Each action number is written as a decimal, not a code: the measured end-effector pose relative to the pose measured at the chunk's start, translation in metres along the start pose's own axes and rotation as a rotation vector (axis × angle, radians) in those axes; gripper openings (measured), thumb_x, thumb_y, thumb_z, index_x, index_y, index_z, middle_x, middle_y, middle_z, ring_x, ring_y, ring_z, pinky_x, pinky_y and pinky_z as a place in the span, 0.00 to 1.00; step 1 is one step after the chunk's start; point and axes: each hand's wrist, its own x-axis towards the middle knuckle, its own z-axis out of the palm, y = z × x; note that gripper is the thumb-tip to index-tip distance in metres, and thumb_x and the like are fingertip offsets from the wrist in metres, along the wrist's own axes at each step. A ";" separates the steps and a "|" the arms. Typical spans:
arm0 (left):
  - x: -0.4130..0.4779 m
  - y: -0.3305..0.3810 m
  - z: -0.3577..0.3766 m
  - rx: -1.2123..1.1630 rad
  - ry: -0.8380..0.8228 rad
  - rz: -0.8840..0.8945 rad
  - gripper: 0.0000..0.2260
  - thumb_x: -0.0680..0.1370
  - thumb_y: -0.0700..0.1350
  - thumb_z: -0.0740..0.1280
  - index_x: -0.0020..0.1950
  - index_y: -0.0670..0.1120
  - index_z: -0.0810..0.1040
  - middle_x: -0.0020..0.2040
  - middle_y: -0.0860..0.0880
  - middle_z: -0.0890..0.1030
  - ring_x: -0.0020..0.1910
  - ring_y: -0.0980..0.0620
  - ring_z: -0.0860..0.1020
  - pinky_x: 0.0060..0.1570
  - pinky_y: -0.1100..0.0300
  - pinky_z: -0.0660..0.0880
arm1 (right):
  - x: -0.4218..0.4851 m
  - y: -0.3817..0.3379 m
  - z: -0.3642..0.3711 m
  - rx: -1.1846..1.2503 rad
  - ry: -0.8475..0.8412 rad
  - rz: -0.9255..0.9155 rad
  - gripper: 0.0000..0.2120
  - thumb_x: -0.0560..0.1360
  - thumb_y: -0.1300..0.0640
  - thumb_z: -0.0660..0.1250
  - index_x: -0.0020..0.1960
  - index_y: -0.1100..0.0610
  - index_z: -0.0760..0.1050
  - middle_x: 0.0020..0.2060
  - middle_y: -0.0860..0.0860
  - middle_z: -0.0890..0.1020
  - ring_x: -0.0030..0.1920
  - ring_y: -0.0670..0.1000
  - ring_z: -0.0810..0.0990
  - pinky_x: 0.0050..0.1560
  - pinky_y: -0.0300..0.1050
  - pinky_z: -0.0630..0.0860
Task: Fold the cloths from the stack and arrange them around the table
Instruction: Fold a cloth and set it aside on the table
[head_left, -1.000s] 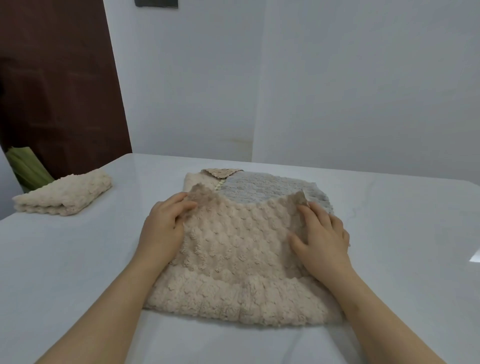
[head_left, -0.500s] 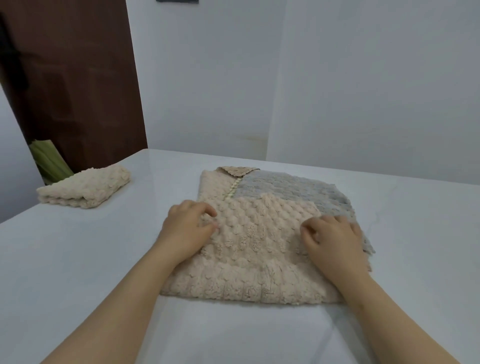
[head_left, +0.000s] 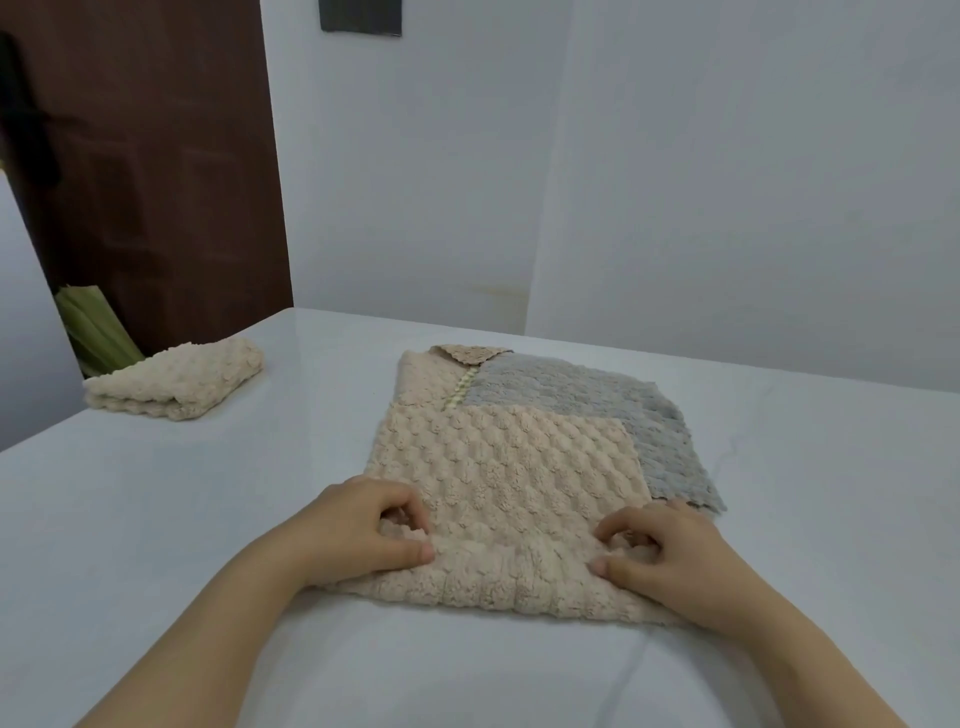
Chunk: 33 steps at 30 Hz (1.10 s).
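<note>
Atop grey cloth (head_left: 571, 384), bumpy beige cloth (head_left: 509, 467)

The beige cloth (head_left: 509, 467) in front of me is pale peach-beige, with a raised bubble pattern in rows over all its surface. Behind it, partly under it, I see a grey cloth (head_left: 571, 384) with the same bubble pattern. Just behind the beige cloth runs also a narrow trim (head_left: 460, 387), checked in pale green and cream, and beyond that a small corner (head_left: 467, 354) of darker tan. Well left of the beige cloth, the folded cloth (head_left: 176, 382) is cream, also bubbled. The table (head_left: 208, 519) is white with faint grey veins.
</note>
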 end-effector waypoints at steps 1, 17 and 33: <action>-0.001 0.001 0.000 -0.006 0.004 0.002 0.08 0.66 0.57 0.72 0.36 0.57 0.75 0.38 0.58 0.74 0.39 0.66 0.73 0.38 0.73 0.66 | 0.000 -0.001 -0.002 0.010 -0.004 0.000 0.15 0.57 0.28 0.61 0.38 0.36 0.70 0.38 0.41 0.76 0.46 0.40 0.69 0.51 0.40 0.64; 0.008 -0.001 0.008 -0.017 0.257 -0.047 0.07 0.76 0.47 0.65 0.53 0.56 0.73 0.46 0.60 0.74 0.46 0.63 0.72 0.43 0.71 0.65 | 0.009 -0.002 0.005 0.264 0.327 -0.033 0.14 0.73 0.56 0.68 0.42 0.39 0.67 0.27 0.46 0.71 0.36 0.42 0.73 0.37 0.32 0.68; 0.005 0.005 0.001 0.151 0.183 -0.062 0.04 0.78 0.48 0.62 0.44 0.57 0.73 0.37 0.57 0.75 0.38 0.62 0.72 0.40 0.67 0.67 | -0.002 0.005 -0.025 0.122 -0.135 0.103 0.15 0.69 0.47 0.71 0.38 0.55 0.69 0.34 0.46 0.70 0.35 0.44 0.68 0.36 0.38 0.63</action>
